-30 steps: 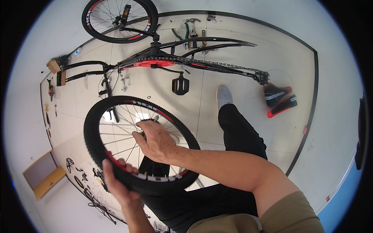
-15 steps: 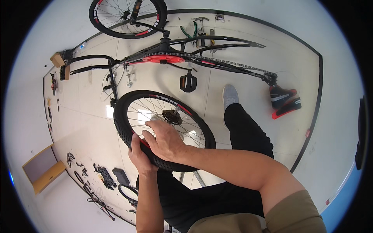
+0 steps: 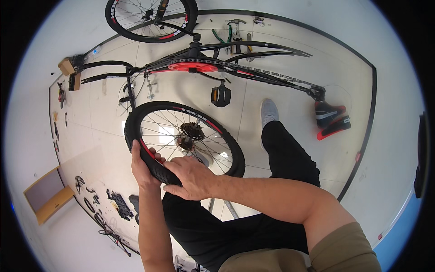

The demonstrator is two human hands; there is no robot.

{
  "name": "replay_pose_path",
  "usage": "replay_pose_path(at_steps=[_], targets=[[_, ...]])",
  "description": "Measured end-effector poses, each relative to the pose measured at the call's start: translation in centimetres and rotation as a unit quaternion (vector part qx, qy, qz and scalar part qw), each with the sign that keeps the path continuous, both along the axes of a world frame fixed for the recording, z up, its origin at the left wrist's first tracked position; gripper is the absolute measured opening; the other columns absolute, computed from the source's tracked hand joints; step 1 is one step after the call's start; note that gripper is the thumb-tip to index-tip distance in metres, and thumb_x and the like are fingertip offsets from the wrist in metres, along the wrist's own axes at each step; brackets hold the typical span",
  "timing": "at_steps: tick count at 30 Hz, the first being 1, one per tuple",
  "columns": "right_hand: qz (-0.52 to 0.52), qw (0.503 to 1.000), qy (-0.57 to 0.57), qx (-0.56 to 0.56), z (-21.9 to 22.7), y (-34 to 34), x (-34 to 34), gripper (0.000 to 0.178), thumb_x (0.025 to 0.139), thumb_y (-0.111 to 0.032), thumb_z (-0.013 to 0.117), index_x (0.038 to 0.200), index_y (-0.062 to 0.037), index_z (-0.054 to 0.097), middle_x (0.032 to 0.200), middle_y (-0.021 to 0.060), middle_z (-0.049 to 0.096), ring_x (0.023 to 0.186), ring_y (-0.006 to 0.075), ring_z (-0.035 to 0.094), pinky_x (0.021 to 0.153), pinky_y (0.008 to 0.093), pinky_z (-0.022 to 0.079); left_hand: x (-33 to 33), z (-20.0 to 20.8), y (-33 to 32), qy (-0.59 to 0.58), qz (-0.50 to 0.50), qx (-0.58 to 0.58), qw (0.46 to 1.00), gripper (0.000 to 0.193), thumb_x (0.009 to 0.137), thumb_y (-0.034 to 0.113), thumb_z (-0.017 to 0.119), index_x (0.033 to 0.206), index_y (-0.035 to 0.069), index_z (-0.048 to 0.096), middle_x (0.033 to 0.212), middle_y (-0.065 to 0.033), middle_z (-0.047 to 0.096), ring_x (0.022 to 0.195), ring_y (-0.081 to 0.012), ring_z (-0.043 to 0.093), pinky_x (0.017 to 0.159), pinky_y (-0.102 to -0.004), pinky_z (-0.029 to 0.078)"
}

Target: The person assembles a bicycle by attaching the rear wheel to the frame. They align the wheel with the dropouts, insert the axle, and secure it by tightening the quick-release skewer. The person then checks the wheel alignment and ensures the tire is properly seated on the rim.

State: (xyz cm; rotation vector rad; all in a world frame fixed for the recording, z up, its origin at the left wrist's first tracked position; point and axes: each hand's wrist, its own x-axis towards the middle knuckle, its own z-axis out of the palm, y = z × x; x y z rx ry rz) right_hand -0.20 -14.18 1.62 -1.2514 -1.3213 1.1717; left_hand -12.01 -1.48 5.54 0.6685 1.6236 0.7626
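A bicycle wheel [image 3: 199, 106] with a knobby black tyre and red-and-white rim markings is tilted in front of me. The dark sprocket cassette [image 3: 192, 131] at its hub faces up. My left hand [image 3: 146, 167] is closed round the tyre's near left side, its thumb along the outer tread and fingertips over the rim. Just to the right, my right hand [image 3: 192, 177] grips the near part of the tyre, thumb below and fingers over the top. The wheel's nearest edge is partly hidden behind my right hand and forearm.
Beyond the wheel lies a black bicycle frame [image 3: 210, 51] with a red chainring [image 3: 192, 66], chain and pedal [image 3: 220, 96]. Another wheel [image 3: 152, 38] is at the far left. Hand tools [image 3: 235, 36] lie behind the frame, a black-and-red saddle [image 3: 330, 113] at right, loose parts [image 3: 120, 206] at lower left.
The wheel has shifted slightly left. My left hand has slid left along the tyre, and my right hand has come back from over the spokes onto the tyre.
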Motion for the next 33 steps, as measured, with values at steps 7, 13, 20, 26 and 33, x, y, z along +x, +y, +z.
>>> replay_pose_path(at_steps=[7, 13, 20, 26, 33], targets=[[0.008, 0.998, -0.058, -0.012, -0.2, 0.1, -0.3, 0.066, 0.089, -0.036, 0.072, 0.137, 0.0018, 0.047, 0.123, 0.0229, 0.055, 0.111, 0.0411, 0.056, 0.098, 0.0510, 0.047, 0.3, 0.2, 1.7, -0.017, -0.008, -0.009, 1.000, 0.042, 0.097, 0.051, 0.064, 0.100, 0.010, 0.053, 0.076, -0.0054, 0.057, 0.058, -0.0186, 0.058, 0.054, -0.0363, 0.053], [0.035, 0.996, -0.036, -0.080, 0.3, 0.3, 0.2, 0.064, 0.091, -0.040, 0.070, 0.137, -0.0012, 0.047, 0.121, 0.0230, 0.053, 0.105, 0.0432, 0.060, 0.091, 0.0515, 0.051, 0.2, -0.1, 2.5, -0.020, -0.019, -0.006, 1.000, 0.043, 0.097, 0.052, 0.064, 0.101, 0.011, 0.052, 0.076, -0.0052, 0.057, 0.058, -0.0179, 0.058, 0.054, -0.0355, 0.053], [0.023, 0.997, -0.005, -0.078, -0.1, 0.4, -0.1, 0.064, 0.094, -0.041, 0.068, 0.137, 0.0005, 0.045, 0.122, 0.0233, 0.051, 0.100, 0.0446, 0.064, 0.088, 0.0516, 0.053, 0.8, 0.1, 2.8, -0.025, -0.022, -0.012, 0.999, 0.042, 0.097, 0.052, 0.065, 0.102, 0.012, 0.052, 0.076, -0.0046, 0.056, 0.058, -0.0177, 0.058, 0.054, -0.0349, 0.053], [0.029, 0.996, 0.009, -0.079, -0.1, 0.4, -0.2, 0.063, 0.095, -0.040, 0.067, 0.136, 0.0026, 0.043, 0.122, 0.0236, 0.050, 0.099, 0.0451, 0.064, 0.087, 0.0509, 0.054, 1.0, 0.3, 2.7, -0.022, -0.014, -0.008, 1.000, 0.041, 0.097, 0.052, 0.065, 0.103, 0.013, 0.052, 0.076, -0.0042, 0.056, 0.058, -0.0174, 0.058, 0.054, -0.0343, 0.053], [0.028, 0.996, 0.012, -0.080, -0.1, 0.5, -0.1, 0.063, 0.096, -0.039, 0.067, 0.137, 0.0028, 0.043, 0.123, 0.0230, 0.050, 0.101, 0.0446, 0.063, 0.088, 0.0508, 0.053, 1.2, 0.3, 2.8, -0.027, -0.011, -0.010, 1.000, 0.041, 0.096, 0.051, 0.066, 0.104, 0.013, 0.053, 0.076, -0.0042, 0.055, 0.057, -0.0176, 0.057, 0.054, -0.0343, 0.053]])
